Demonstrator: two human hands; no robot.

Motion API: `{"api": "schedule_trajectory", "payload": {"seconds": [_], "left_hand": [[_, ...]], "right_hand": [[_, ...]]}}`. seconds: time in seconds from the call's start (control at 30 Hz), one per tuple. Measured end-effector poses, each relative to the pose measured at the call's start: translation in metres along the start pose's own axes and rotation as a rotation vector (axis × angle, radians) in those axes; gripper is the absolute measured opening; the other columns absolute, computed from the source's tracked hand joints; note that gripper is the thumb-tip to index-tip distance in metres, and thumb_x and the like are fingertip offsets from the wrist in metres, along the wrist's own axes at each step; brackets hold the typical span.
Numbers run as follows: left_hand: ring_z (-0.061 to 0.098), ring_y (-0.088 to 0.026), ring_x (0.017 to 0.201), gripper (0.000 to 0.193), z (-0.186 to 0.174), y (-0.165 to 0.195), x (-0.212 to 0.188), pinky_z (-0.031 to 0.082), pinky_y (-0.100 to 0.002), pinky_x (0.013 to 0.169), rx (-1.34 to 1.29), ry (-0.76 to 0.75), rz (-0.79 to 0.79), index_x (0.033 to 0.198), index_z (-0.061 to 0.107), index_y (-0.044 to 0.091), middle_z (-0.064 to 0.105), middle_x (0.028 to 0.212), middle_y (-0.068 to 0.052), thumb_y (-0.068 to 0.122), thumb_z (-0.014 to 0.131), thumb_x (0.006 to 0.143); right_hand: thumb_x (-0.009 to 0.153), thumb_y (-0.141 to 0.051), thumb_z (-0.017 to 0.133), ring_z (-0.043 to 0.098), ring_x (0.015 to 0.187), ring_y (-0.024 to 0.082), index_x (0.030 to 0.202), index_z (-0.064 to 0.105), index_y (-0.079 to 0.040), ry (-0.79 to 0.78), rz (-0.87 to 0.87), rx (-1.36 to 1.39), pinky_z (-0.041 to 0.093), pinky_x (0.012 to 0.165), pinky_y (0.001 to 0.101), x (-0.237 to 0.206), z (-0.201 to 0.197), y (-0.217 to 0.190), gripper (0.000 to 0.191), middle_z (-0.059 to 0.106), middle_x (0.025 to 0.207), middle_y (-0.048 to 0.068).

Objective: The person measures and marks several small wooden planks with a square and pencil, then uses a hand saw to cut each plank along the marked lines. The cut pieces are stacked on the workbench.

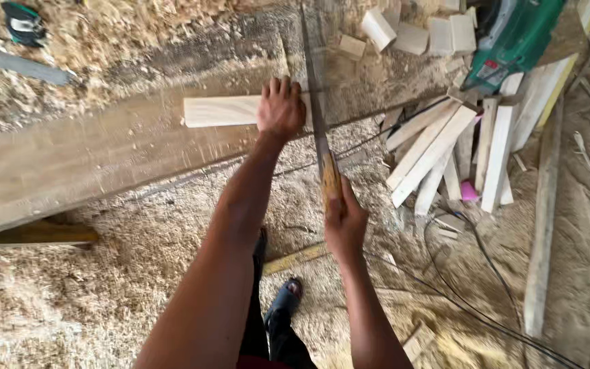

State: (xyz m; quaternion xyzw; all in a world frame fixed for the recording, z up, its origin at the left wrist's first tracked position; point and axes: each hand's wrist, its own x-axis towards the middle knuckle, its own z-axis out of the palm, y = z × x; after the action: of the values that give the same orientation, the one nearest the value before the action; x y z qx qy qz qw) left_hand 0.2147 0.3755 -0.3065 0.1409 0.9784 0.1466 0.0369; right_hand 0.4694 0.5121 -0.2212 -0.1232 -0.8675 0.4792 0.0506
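Note:
My left hand point(280, 109) presses down on a pale wooden board point(221, 111) that lies across a wide, dusty workbench plank point(90, 154). My right hand point(343, 222) grips the wooden handle of a hand saw point(315, 89). The saw's long blade runs away from me, just right of my left hand, at the board's right end. The board's end under my fingers is hidden.
Several pale offcut strips point(438, 147) lie heaped on the right, with small wood blocks point(414, 34) beyond. A green power tool point(513, 34) rests at the top right. Black cables point(472, 273) cross the sawdust-covered floor. My foot in a sandal point(285, 304) stands below.

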Motion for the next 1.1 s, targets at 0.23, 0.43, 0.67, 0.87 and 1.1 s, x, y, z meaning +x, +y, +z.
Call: {"api": "schedule_trajectory", "payload": {"seconds": [0.23, 0.43, 0.67, 0.87, 1.1], "left_hand": [[0.034, -0.042, 0.141, 0.059, -0.014, 0.003, 0.015, 0.03, -0.059, 0.112, 0.041, 0.008, -0.008, 0.145, 0.046, 0.011, 0.038, 0.154, -0.019, 0.029, 0.057, 0.089], [0.035, -0.043, 0.141, 0.047, -0.015, 0.006, 0.015, 0.031, -0.061, 0.114, 0.08, -0.027, -0.016, 0.139, 0.048, 0.007, 0.042, 0.149, -0.02, 0.027, 0.054, 0.097], [0.041, -0.038, 0.14, 0.046, -0.01, 0.0, 0.014, 0.04, -0.055, 0.117, 0.008, -0.122, -0.034, 0.144, 0.05, 0.003, 0.047, 0.149, -0.02, 0.024, 0.048, 0.103], [0.029, -0.049, 0.14, 0.049, -0.013, 0.006, 0.015, 0.034, -0.06, 0.113, 0.044, 0.024, 0.02, 0.138, 0.052, 0.004, 0.038, 0.152, -0.022, 0.03, 0.049, 0.096], [0.03, -0.055, 0.142, 0.038, -0.02, 0.0, 0.024, 0.037, -0.058, 0.114, -0.116, -0.045, -0.001, 0.132, 0.058, 0.003, 0.043, 0.151, -0.021, 0.022, 0.041, 0.104]], "right_hand": [[0.106, -0.02, 0.05, 0.055, 0.048, 0.006, 0.153, 0.048, -0.007, -0.025, -0.023, 0.113, 0.048, 0.034, 0.0224, 0.016, 0.003, 0.034, 0.049, 0.068, 0.08, 0.006], [0.104, -0.013, 0.05, 0.063, 0.039, 0.007, 0.149, 0.045, -0.005, 0.005, -0.102, -0.024, 0.052, 0.032, 0.0216, -0.14, -0.068, 0.06, 0.046, 0.073, 0.073, 0.013], [0.106, -0.034, 0.041, 0.055, 0.043, 0.008, 0.151, 0.043, -0.009, -0.035, 0.193, 0.129, 0.046, 0.027, 0.0231, 0.025, 0.011, 0.041, 0.052, 0.064, 0.07, 0.005], [0.107, -0.03, 0.053, 0.051, 0.049, 0.01, 0.155, 0.05, -0.011, -0.041, 0.165, -0.014, 0.04, 0.038, 0.0226, -0.024, -0.014, 0.068, 0.051, 0.06, 0.066, 0.014], [0.1, -0.014, 0.061, 0.067, 0.048, 0.009, 0.147, 0.045, -0.002, 0.09, -0.25, -0.109, 0.054, 0.035, 0.0214, -0.113, -0.054, 0.062, 0.051, 0.072, 0.089, 0.02]]}}
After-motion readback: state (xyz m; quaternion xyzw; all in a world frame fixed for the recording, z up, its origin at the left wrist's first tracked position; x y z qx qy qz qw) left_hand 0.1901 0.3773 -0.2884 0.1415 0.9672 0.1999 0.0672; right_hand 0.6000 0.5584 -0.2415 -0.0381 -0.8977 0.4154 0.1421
